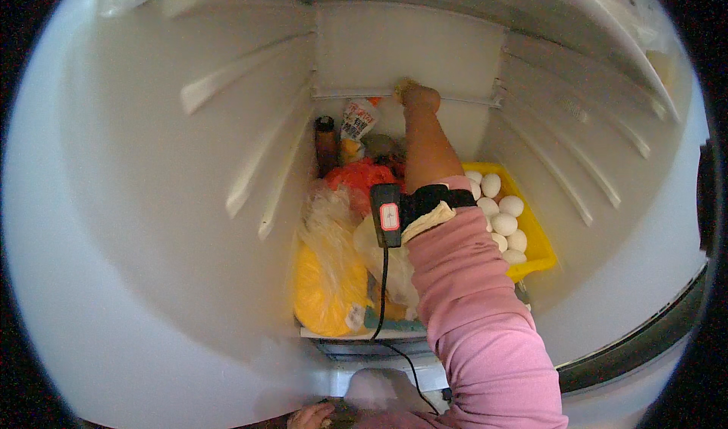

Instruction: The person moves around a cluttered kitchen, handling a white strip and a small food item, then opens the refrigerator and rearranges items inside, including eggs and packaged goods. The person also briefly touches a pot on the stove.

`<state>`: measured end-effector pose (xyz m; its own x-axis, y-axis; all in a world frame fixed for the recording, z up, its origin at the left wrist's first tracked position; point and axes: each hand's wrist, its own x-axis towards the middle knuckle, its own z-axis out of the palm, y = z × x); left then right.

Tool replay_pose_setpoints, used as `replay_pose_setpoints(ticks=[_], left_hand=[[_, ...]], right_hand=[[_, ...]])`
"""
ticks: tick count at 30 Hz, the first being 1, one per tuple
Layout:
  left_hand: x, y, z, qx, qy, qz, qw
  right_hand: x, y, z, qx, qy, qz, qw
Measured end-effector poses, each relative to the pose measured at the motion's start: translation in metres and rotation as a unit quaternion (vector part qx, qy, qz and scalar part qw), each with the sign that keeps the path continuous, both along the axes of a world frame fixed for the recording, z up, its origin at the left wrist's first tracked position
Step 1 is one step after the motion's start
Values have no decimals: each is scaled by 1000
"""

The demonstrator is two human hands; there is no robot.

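Observation:
Deep inside a refrigerator, my right hand (420,95) touches the ledge of the back wall (364,95), holding something pale and yellowish, perhaps a cloth, too blurred to name surely. A black device with a cable (385,216) is strapped over my rolled pink sleeve. Under that arm, a yellow plastic basket (537,253) of white eggs (504,224) stands at the right. My left hand (311,416) is low at the bottom edge of the view, partly hidden; what it holds cannot be told.
On the refrigerator's shelf (341,333) lie a clear plastic bag with yellow contents (330,292), a red plastic bag (364,179), a dark bottle (326,145) and a white printed packet (358,119). Moulded shelf rails (250,173) line both side walls.

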<state>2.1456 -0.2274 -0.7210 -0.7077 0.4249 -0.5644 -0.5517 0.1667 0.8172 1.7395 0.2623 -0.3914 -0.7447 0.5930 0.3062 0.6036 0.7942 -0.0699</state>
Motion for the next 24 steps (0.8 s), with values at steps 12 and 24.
replay_pose_setpoints(ticks=[12,24], left_hand=[[20,11,32,-164,565,-26,808],[-2,4,38,-71,656,-146,737]], right_hand=[[38,-20,3,-242,195,-48,949],[82,-20,-27,-404,396,125,815]])
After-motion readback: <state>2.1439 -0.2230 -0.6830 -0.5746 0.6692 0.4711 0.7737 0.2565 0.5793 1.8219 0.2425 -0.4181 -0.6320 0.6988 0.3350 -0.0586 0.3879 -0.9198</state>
